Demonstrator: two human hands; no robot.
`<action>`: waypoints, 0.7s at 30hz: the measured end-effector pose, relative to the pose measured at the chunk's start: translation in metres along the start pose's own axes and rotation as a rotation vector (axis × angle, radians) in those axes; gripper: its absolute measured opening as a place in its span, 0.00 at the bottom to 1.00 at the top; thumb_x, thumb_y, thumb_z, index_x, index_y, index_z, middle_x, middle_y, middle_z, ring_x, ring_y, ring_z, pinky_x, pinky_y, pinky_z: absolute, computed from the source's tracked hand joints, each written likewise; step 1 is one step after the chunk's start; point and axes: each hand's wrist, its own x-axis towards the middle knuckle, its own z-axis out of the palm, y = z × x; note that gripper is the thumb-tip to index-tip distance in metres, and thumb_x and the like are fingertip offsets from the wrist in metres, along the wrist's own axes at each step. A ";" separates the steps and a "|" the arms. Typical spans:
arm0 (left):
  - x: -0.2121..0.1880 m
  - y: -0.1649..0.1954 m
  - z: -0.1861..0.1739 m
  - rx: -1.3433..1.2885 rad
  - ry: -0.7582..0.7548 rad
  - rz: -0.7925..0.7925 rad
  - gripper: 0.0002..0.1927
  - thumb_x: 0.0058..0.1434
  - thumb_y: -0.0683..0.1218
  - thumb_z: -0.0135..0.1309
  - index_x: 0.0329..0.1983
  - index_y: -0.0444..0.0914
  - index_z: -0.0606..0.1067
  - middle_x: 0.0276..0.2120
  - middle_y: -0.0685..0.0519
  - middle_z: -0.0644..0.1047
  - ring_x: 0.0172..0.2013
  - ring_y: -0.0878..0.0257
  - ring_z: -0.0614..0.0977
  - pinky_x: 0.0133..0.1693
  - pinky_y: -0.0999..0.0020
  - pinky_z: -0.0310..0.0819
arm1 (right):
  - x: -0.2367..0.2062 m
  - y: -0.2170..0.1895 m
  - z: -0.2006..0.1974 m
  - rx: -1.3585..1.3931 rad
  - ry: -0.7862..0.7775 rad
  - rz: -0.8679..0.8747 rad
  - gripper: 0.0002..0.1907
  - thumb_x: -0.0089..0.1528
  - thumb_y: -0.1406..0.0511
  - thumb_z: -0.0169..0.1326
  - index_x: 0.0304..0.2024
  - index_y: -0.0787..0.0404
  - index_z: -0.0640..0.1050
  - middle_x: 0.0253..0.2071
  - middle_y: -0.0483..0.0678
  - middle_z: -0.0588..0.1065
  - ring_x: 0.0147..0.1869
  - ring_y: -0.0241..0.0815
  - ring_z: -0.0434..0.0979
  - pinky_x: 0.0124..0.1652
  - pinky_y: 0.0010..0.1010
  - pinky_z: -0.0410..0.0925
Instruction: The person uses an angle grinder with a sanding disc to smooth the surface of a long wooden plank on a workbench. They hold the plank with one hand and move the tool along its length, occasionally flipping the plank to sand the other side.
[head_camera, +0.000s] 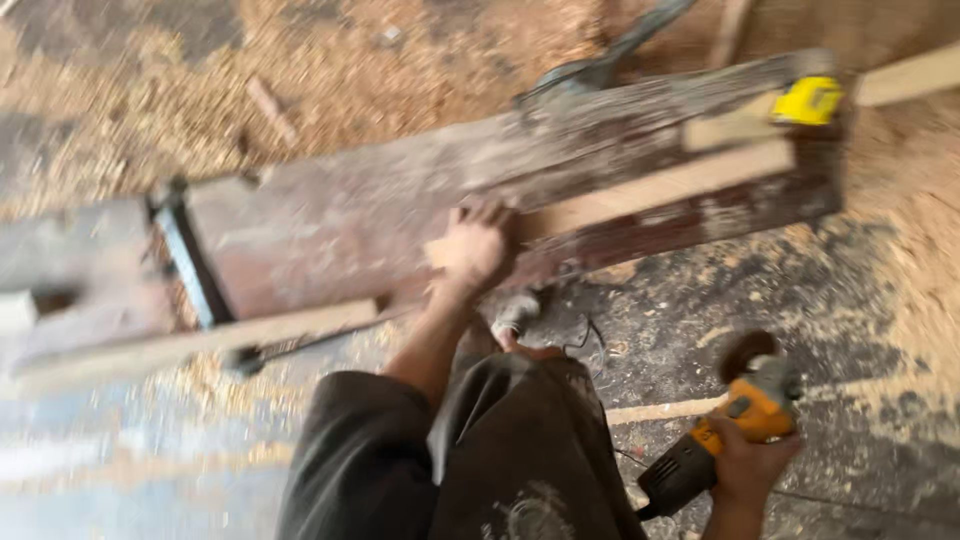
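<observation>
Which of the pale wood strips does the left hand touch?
The long strip lying on the workbench beneath the left hand; the other near the yellow tape measure lies untouched.

Left hand (472, 250) on plank (660, 188), right hand (748, 462) gripping grinder (735, 425)
</observation>
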 end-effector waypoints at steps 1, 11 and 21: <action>-0.013 -0.003 0.002 0.016 0.058 0.061 0.37 0.45 0.52 0.64 0.60 0.34 0.73 0.53 0.46 0.76 0.51 0.53 0.75 0.46 0.51 0.65 | 0.000 -0.003 0.003 0.021 -0.063 -0.096 0.43 0.55 0.80 0.62 0.67 0.65 0.54 0.59 0.57 0.67 0.58 0.50 0.76 0.51 0.44 0.78; -0.107 -0.040 -0.018 -0.019 -0.062 -0.132 0.20 0.54 0.47 0.60 0.52 0.44 0.77 0.51 0.55 0.77 0.54 0.57 0.75 0.53 0.52 0.65 | -0.002 -0.006 0.028 0.128 -0.346 -0.228 0.39 0.61 0.83 0.59 0.68 0.67 0.54 0.59 0.58 0.67 0.59 0.51 0.76 0.55 0.45 0.77; -0.115 -0.054 -0.036 0.130 0.063 -0.123 0.29 0.49 0.45 0.51 0.56 0.54 0.76 0.58 0.55 0.77 0.56 0.53 0.79 0.54 0.47 0.61 | 0.013 0.011 0.099 -0.072 -0.557 -0.337 0.43 0.58 0.76 0.62 0.71 0.66 0.56 0.63 0.56 0.68 0.60 0.48 0.73 0.59 0.42 0.73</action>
